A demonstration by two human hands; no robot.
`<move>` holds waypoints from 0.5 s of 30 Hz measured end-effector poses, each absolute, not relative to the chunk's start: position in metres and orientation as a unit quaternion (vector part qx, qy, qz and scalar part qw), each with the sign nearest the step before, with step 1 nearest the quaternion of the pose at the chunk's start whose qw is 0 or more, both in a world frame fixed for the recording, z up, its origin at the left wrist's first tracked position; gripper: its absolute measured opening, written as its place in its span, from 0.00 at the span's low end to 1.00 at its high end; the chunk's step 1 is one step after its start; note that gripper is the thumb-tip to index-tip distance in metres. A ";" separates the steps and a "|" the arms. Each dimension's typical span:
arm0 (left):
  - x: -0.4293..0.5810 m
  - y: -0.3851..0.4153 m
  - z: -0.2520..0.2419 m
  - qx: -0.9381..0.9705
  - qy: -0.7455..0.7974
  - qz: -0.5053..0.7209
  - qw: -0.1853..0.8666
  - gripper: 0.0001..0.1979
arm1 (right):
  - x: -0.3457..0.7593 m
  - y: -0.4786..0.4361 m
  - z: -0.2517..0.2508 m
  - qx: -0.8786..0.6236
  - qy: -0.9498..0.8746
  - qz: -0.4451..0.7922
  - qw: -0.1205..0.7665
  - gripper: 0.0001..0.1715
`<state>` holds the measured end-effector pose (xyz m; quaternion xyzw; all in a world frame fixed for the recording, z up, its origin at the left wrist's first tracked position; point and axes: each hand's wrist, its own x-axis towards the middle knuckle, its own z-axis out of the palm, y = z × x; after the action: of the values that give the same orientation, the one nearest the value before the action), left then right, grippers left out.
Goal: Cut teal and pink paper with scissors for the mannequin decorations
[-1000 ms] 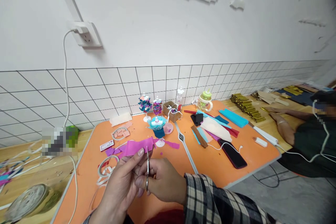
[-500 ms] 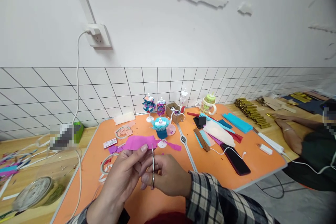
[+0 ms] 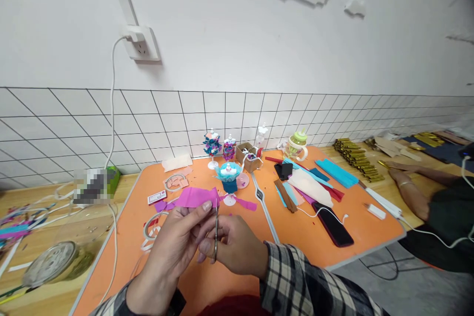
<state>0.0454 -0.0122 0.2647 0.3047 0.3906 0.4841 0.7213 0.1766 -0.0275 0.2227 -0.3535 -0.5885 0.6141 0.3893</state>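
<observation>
My left hand (image 3: 177, 232) pinches a strip of magenta crepe paper (image 3: 196, 197) between thumb and fingers. A pair of scissors (image 3: 216, 229) is in my right hand (image 3: 237, 244), with the blades pointing up at the strip's right end. The two hands are close together, and the left fingers partly hide the paper's lower edge. Just beyond stands a small dress-form figure (image 3: 228, 177) in a teal paper outfit on a white round base. Another magenta scrap (image 3: 246, 204) lies beside that base.
Two decorated figures (image 3: 212, 145) and a cardboard box (image 3: 249, 157) stand at the back of the orange table (image 3: 237, 276). Paper strips (image 3: 335, 173), a phone (image 3: 332, 224) and a green-lidded cup (image 3: 296, 145) are at right. Tape rolls (image 3: 153, 226) lie left. A co-worker's arm (image 3: 411, 173) rests on the far-right table.
The camera view has shifted slightly. The hands, scissors and magenta paper keep nearly the same arrangement, with the blades still at the strip's right end.
</observation>
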 end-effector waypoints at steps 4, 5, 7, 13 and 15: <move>0.044 -0.012 0.263 0.307 0.373 0.476 0.735 0.19 | 0.176 -0.027 0.223 -0.362 -0.573 0.630 0.378 0.25; 0.044 -0.011 0.262 0.303 0.376 0.481 0.732 0.19 | 0.176 -0.027 0.223 -0.362 -0.575 0.629 0.377 0.25; 0.044 -0.010 0.260 0.298 0.386 0.490 0.723 0.19 | 0.177 -0.028 0.222 -0.365 -0.580 0.625 0.374 0.23; 0.046 -0.008 0.258 0.280 0.398 0.509 0.710 0.18 | 0.180 -0.030 0.224 -0.366 -0.601 0.608 0.366 0.20; 0.046 -0.008 0.258 0.281 0.399 0.511 0.708 0.18 | 0.180 -0.031 0.225 -0.365 -0.603 0.608 0.366 0.20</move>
<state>0.0456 -0.0083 0.2585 0.2807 0.3990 0.5110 0.7077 0.1800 -0.0307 0.2251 -0.3649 -0.6029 0.6079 0.3657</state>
